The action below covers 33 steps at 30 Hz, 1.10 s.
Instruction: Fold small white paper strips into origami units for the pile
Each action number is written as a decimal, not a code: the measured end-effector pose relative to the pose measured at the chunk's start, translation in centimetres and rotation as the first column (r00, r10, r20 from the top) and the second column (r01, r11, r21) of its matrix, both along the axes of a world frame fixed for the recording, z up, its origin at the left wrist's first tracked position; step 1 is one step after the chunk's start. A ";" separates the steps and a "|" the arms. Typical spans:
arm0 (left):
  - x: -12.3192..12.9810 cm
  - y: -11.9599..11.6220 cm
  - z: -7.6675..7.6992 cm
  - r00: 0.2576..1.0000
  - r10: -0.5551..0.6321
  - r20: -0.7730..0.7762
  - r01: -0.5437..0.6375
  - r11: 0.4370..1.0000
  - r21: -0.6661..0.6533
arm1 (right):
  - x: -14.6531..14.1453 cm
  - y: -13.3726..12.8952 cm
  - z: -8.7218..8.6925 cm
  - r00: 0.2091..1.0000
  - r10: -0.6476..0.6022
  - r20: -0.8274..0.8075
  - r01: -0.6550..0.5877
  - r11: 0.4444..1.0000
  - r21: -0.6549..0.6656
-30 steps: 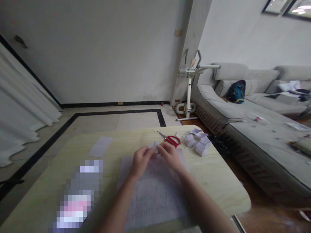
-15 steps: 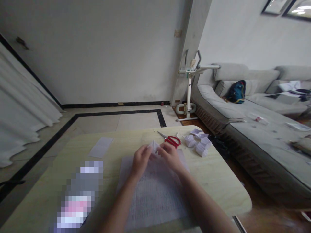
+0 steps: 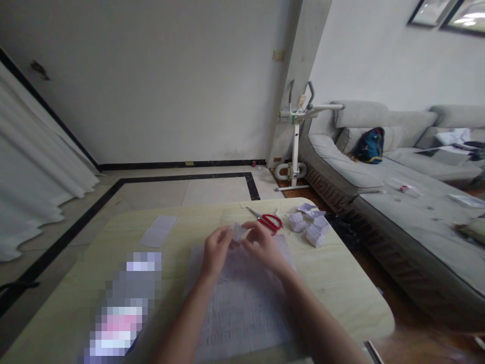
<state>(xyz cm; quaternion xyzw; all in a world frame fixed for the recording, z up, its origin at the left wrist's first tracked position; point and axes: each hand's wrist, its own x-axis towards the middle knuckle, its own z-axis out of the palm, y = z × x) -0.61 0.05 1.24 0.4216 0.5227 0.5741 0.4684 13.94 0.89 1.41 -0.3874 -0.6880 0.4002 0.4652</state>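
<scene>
A small folded piece of white paper (image 3: 237, 232) is held up between my two hands, over the top edge of a large written sheet (image 3: 242, 308). My left hand (image 3: 216, 248) pinches its left side with thumb and fingers. On the other side, my right hand (image 3: 262, 245) has curled fingers and thumb at the paper's right edge. Just beyond my right hand lie red-handled scissors (image 3: 270, 222), blades toward the upper left. Several folded paper pieces (image 3: 316, 230) sit in a cluster to their right.
A loose paper slip (image 3: 159, 231) lies at the left of the wooden table (image 3: 341, 298). Nearer me on that side is a pixelated, blurred-out object (image 3: 125, 308). A grey sofa (image 3: 417, 227) stands to the right, and a white exercise machine (image 3: 295, 146) beyond the table.
My right hand's fingers have lifted and loosened a little at the folded paper, which has tilted slightly and shifted left. My left hand keeps its pinch. The other items stay put.
</scene>
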 end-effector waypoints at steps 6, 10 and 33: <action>-0.1 0.1 -0.4 0.999 -0.023 -0.025 0.024 1.000 0.019 | -0.3 0.0 0.2 0.997 -0.004 0.078 0.000 0.998 0.060; -0.1 -0.2 0.1 0.996 -0.059 -0.061 0.063 0.997 0.055 | -0.4 0.3 -0.4 0.997 -0.046 0.055 0.044 0.998 0.041; -0.3 -0.5 0.8 0.976 -0.207 -0.064 0.212 0.972 0.098 | 0.7 0.9 0.2 0.967 0.020 -0.254 -0.083 0.967 -0.242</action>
